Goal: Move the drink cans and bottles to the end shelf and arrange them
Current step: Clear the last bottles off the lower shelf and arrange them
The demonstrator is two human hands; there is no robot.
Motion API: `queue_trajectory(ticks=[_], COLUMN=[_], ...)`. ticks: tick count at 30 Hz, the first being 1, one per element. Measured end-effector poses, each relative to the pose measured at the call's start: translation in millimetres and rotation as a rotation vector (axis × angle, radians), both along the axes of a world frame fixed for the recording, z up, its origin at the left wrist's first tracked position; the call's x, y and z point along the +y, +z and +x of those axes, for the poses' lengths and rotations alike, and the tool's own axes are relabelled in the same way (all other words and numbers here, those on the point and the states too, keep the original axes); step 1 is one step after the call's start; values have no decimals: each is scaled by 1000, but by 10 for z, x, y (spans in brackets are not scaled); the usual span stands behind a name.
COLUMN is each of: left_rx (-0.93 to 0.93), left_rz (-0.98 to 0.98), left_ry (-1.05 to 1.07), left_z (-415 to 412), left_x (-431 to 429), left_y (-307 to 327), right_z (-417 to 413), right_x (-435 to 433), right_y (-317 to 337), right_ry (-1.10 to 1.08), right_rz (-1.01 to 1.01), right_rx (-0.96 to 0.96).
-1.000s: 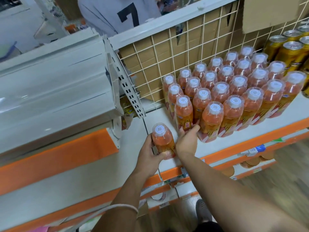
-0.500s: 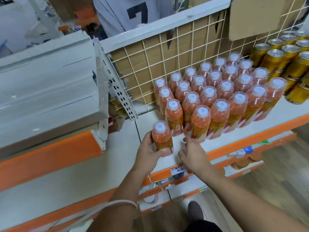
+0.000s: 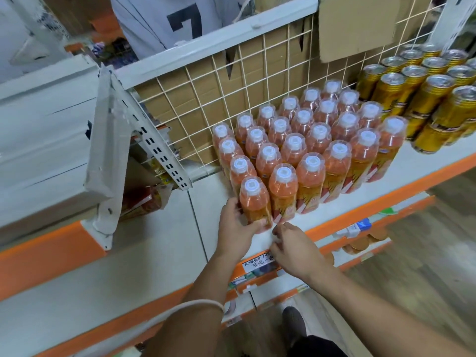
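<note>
Setting: shop end shelf (image 3: 417,168), white with an orange front edge, seen from above; wire grid back panel (image 3: 206,104) with cardboard behind it.
Stock in place: bottle block (image 3: 311,140) of orange drinks with white caps, packed in slanting rows; gold cans (image 3: 425,99) just beside it on the right, upright in rows.
Task item: orange drink bottle (image 3: 255,202), upright at the front-left corner of the block, touching the neighbour on its right and the one behind.
Left hand (image 3: 235,225): curled round the lower body of that bottle, thumb across the front near the base, fingers behind.
Right hand (image 3: 296,247): at the shelf's front lip just below the bottle, fingers loosely bent, gripping nothing; fingertips close to the bottle's base, possibly touching, but too blurred to confirm.
Just changed: a second ago, same bottle standing apart from the block, nearer the shelf's front left; now pushed in flush with the front row. Right hand pressed against the front bottles then, drawn back to the lip now.
Meaning for the task: bottle likely seated in its slot, squaring off the left corner; release probably next, then more stock if any remains.
Also in view: handwritten price label (image 3: 260,264) on the shelf edge beneath the hands; another person in a grey shirt (image 3: 164,21) with a number 7, beyond the shelf; a dark shoe (image 3: 293,323) at the bottom.
</note>
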State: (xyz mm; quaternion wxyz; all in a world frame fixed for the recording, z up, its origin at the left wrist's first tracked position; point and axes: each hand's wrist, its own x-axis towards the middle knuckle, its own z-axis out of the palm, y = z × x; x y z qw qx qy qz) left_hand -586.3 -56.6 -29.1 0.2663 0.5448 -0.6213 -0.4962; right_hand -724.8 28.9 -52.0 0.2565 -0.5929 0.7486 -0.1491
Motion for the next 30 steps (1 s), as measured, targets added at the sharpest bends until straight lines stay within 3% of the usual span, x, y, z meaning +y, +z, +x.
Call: queue_trajectory(ticks=[8, 13, 20, 24, 30], left_rx=[-49, -330, -788, -1055, -1017], left_rz=[-2, 12, -111, -252, -142], left_ry=[-17, -96, 56, 109, 221], left_z=[-17, 285, 1629, 2435, 3607], left_x=[26, 41, 245, 444, 835], left_y=[10, 149, 517, 694, 553], right_z=[-48, 133, 1106, 1852, 2908], right_x=[-113, -224, -399, -552, -561], right_y=[42, 157, 576, 770, 763], right_ry=[38, 182, 433, 619, 722], right_rz=[-34, 7, -25, -196, -125], right_rx=[-54, 1, 126, 331, 458])
